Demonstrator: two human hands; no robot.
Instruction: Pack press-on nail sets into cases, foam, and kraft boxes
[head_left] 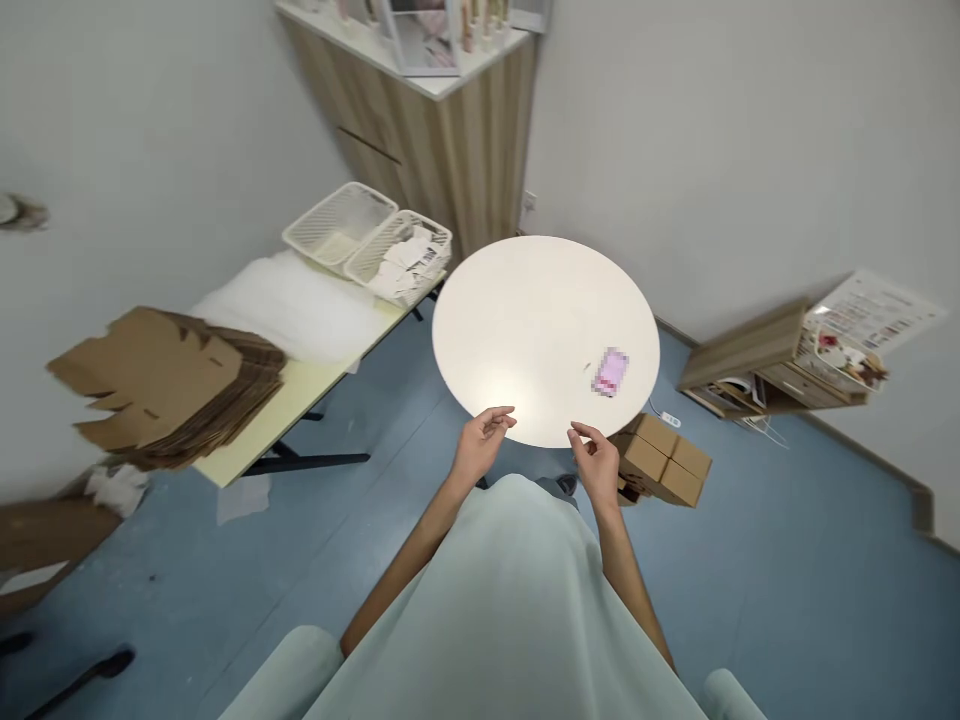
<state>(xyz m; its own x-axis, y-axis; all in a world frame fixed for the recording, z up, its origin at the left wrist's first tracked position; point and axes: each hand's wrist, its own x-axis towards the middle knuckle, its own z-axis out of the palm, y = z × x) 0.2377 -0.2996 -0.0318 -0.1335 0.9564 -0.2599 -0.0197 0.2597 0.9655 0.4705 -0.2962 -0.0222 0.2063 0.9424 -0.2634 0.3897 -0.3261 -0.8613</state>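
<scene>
My left hand (484, 442) hovers at the near edge of a round white table (540, 300), its fingers loosely bent and apart with nothing visible between them. To its right, my right hand (596, 462) is held by the same edge, thumb and fingers slightly parted and no object showing in them. I cannot tell whether either hand touches the tabletop. On the table's right side lies a small pink-purple rectangular thing (611, 372), pixelated so its kind is not clear. A tiny thin scrap (587, 367) rests just left of it.
Flattened cardboard boxes (165, 380), white foam sheeting (292, 305) and two white plastic baskets (341, 225) crowd a side table (277, 410) at left. Cardboard boxes (664, 460) stand on the floor at right, near a low wooden cabinet (750, 365). A wooden counter (480, 150) stands behind.
</scene>
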